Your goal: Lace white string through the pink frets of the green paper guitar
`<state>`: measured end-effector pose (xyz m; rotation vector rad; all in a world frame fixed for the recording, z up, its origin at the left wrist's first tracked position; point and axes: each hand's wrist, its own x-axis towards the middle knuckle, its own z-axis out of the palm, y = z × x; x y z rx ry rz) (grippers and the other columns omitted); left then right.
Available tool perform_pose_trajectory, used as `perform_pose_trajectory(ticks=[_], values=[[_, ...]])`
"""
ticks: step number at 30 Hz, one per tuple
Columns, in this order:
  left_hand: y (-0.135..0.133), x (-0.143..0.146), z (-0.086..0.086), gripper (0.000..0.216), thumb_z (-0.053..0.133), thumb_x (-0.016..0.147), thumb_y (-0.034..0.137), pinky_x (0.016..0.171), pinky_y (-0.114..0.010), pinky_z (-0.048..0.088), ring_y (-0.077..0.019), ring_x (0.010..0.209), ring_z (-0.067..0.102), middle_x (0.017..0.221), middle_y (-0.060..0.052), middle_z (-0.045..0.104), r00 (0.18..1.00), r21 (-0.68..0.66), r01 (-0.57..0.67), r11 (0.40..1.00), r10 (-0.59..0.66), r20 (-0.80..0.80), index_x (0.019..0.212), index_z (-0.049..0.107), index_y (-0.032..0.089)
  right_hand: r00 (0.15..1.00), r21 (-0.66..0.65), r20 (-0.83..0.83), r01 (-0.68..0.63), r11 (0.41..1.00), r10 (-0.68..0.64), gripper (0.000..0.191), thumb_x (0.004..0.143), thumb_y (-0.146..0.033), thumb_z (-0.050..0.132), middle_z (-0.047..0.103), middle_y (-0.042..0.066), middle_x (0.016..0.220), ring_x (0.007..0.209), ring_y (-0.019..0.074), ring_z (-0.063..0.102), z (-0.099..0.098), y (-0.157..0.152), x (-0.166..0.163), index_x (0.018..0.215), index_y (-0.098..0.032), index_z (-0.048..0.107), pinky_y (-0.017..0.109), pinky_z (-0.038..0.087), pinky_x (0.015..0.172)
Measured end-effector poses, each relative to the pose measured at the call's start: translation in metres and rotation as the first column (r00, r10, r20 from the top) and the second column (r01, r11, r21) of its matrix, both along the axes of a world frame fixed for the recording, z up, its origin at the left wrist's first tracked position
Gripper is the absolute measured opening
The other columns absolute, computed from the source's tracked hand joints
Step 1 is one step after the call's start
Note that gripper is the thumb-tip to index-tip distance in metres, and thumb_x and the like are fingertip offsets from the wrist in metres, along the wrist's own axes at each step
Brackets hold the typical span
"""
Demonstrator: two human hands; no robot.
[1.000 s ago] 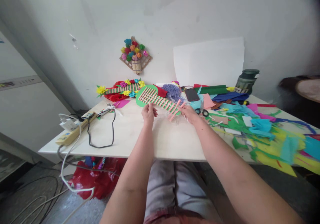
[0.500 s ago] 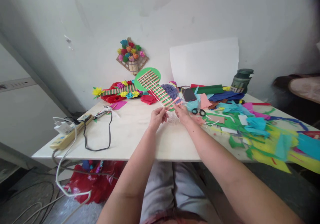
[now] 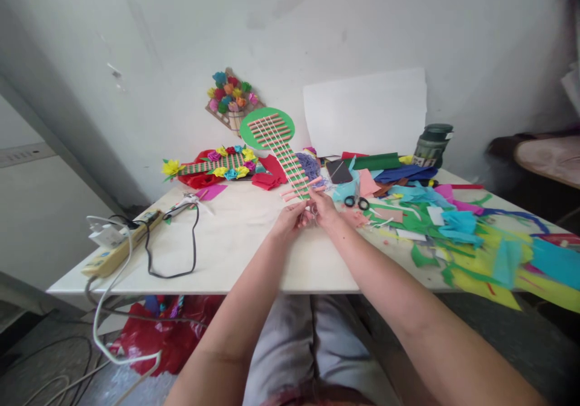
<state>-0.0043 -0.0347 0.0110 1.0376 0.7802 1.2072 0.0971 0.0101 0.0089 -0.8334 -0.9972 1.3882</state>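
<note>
A green paper guitar (image 3: 286, 155) with rows of pinkish rolled sticks and white strings along it tilts up from the table, its round end toward the wall. My right hand (image 3: 322, 208) pinches its narrow near end. Just beside that end, my left hand (image 3: 292, 219) is closed, with fingertips pressed together close to the right fingers. White string runs down the guitar to the hands, and the left fingers seem to grip its loose end, though they partly hide it. To the right of the right hand lie black-handled scissors (image 3: 356, 202).
A finished-looking flowered guitar (image 3: 212, 165) lies at the back left. A power strip (image 3: 122, 246) with cables sits on the left edge. Crepe paper scraps (image 3: 462, 228) cover the right side, with a dark phone (image 3: 338, 171) and a green bottle (image 3: 432, 145) behind. A flower basket craft (image 3: 235, 98) leans on the wall.
The guitar has turned more upright, its strings facing me more. My left hand has moved slightly down and right, closer to the right hand. The view has shifted slightly.
</note>
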Motion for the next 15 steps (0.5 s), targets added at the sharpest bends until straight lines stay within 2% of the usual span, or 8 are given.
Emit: perform_pose_trajectory(ticks=[4,7,12,15], values=[[0.002,0.000,-0.001,0.028,0.063,0.073,0.034,0.030,-0.016,0.012,-0.0004,0.028,0.029,0.046,0.002,0.053,0.998,-0.088,0.004,0.996,0.002,0.064,0.079,0.060,0.008,0.993,-0.036,-0.114,-0.028,0.999,0.024,0.042,0.056,-0.050,0.070,0.041,-0.007,0.040,0.033,0.0054,0.031,0.002,-0.003,-0.001,0.059,-0.020,0.041,0.021,0.024,0.034],[0.003,-0.001,-0.001,0.024,0.062,0.074,0.031,0.029,-0.016,0.010,0.0003,0.025,0.024,0.041,0.003,0.049,0.997,-0.121,0.015,0.993,-0.006,0.073,0.071,0.057,0.008,0.984,-0.044,-0.134,-0.127,0.991,0.120,0.041,0.054,-0.048,0.071,0.043,-0.006,0.040,0.034,0.0073,0.037,0.003,-0.005,-0.003,0.058,-0.020,0.041,0.022,0.028,0.035],[0.006,-0.003,-0.001,0.017,0.060,0.076,0.024,0.028,-0.014,0.015,-0.0007,0.026,0.029,0.041,0.003,0.049,0.994,-0.173,0.053,0.984,-0.036,0.101,0.072,0.056,0.008,0.954,-0.007,-0.132,-0.273,0.962,0.270,0.040,0.057,-0.050,0.068,0.047,-0.005,0.040,0.033,0.0099,0.041,0.005,-0.011,-0.002,0.063,-0.020,0.043,0.024,0.035,0.037],[0.009,-0.004,-0.003,0.018,0.061,0.075,0.024,0.029,-0.014,0.020,-0.0022,0.028,0.035,0.042,0.002,0.050,0.998,-0.157,0.036,0.987,-0.026,0.065,0.069,0.055,0.009,0.933,-0.001,-0.093,-0.349,0.937,0.347,0.040,0.062,-0.055,0.062,0.046,-0.003,0.037,0.032,0.0121,0.043,0.006,-0.014,-0.002,0.062,-0.020,0.043,0.026,0.037,0.038]])
